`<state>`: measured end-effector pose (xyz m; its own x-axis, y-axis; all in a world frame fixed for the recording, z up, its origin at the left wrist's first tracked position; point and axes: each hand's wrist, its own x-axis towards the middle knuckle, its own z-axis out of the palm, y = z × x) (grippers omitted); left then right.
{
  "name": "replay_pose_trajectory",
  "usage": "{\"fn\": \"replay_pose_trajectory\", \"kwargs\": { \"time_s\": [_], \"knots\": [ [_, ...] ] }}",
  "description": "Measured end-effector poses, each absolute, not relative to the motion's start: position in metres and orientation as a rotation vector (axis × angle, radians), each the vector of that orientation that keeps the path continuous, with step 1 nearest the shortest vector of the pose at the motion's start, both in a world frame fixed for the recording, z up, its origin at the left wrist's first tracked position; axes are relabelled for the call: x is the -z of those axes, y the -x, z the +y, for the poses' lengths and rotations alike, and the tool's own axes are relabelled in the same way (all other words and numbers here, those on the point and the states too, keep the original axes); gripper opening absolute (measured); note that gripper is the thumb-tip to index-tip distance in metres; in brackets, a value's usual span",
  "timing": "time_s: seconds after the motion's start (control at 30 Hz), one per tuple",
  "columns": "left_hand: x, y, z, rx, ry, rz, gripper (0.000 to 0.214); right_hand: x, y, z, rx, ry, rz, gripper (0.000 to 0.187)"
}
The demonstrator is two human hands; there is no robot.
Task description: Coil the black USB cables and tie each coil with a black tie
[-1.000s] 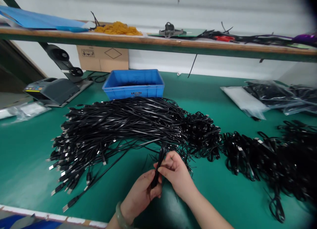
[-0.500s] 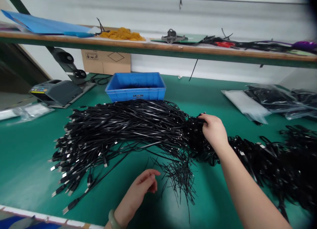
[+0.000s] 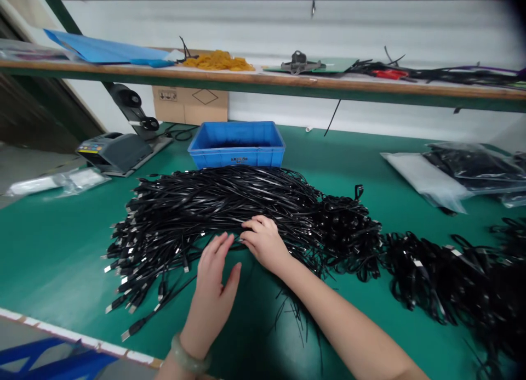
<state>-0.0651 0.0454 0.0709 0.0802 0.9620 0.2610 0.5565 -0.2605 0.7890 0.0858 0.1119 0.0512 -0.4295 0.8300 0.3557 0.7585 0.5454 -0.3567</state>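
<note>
Head view is showing both bare hands working at the near edge of a heap of flat black cables (image 3: 213, 204), which is lying directly in front of and under the fingers. The left hand (image 3: 211, 292) is standing open with its fingers spread, the fingertips touching the front of the heap and nothing closed in the palm. The right hand (image 3: 265, 243) is lying half-open on top of the strands just beside the left hand, its fingers gently curved; no closed grip is visible. A pale bangle (image 3: 189, 355) is sitting above the left hand. Metal plug ends (image 3: 123, 276) are fanning out to the left of the hands, nearly all pointing the same way, an arrangement that appears intended to keep the cables parallel and limit tangling. Looped cable ends (image 3: 349, 232) are bunching to the right of the right hand, and a second cable heap (image 3: 431, 276) is lying farther right. Thin black strands (image 3: 296, 314) are trailing over the green work mat (image 3: 49, 259) below the right hand. A blue plastic bin (image 3: 236, 159) is standing just behind the heap, beyond the hands, while plastic bags of black cables (image 3: 472, 169) are lying well off to the right.
</note>
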Motion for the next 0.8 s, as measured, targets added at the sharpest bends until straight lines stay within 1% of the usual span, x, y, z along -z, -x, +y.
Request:
{"fn": "replay_pose_trajectory", "kwargs": {
  "time_s": [0.07,0.17,0.23,0.33,0.4,0.47,0.5,0.6,0.67,0.7,0.73,0.8],
  "knots": [
    [-0.078,0.078,0.051,-0.94,-1.957,1.448,0.042,-0.069,-0.09,0.1,-0.224,1.165,-2.388,0.014],
    [-0.086,0.095,0.057,-0.798,-1.904,1.323,0.023,-0.108,-0.108,0.077,-0.211,0.981,-2.416,0.023],
    [-0.089,0.102,0.058,-0.793,-1.829,1.267,0.015,-0.136,-0.126,0.062,-0.199,0.924,-2.276,0.028],
    [-0.094,0.11,0.057,-0.71,-1.709,1.189,0.012,-0.167,-0.163,0.046,-0.231,0.974,-2.096,0.023],
    [-0.096,0.115,0.055,-0.603,-1.628,1.128,0.014,-0.176,-0.19,0.041,-0.2,1.043,-1.934,0.018],
    [-0.097,0.121,0.05,-0.554,-1.523,1.061,0.016,-0.176,-0.217,0.042,-0.118,1.107,-1.658,0.013],
    [-0.097,0.124,0.047,-0.604,-1.452,1.016,0.017,-0.172,-0.229,0.044,-0.067,1.155,-1.509,0.012],
    [-0.1,0.127,0.039,-1.006,-1.168,0.8,0.018,-0.146,-0.249,0.054,0.011,1.411,-1.266,0.016],
    [-0.102,0.122,0.037,-1.247,-0.989,0.708,0.017,-0.122,-0.242,0.058,-0.052,1.618,-1.353,0.02],
    [-0.103,0.117,0.038,-1.307,-0.939,0.713,0.017,-0.109,-0.233,0.057,-0.126,1.701,-1.464,0.021],
    [-0.102,0.11,0.039,-1.318,-0.922,0.758,0.017,-0.098,-0.22,0.054,-0.218,1.758,-1.607,0.022],
    [-0.099,0.095,0.041,-1.228,-0.988,0.912,0.02,-0.083,-0.188,0.043,-0.466,1.775,-1.908,0.026]
  ]
}}
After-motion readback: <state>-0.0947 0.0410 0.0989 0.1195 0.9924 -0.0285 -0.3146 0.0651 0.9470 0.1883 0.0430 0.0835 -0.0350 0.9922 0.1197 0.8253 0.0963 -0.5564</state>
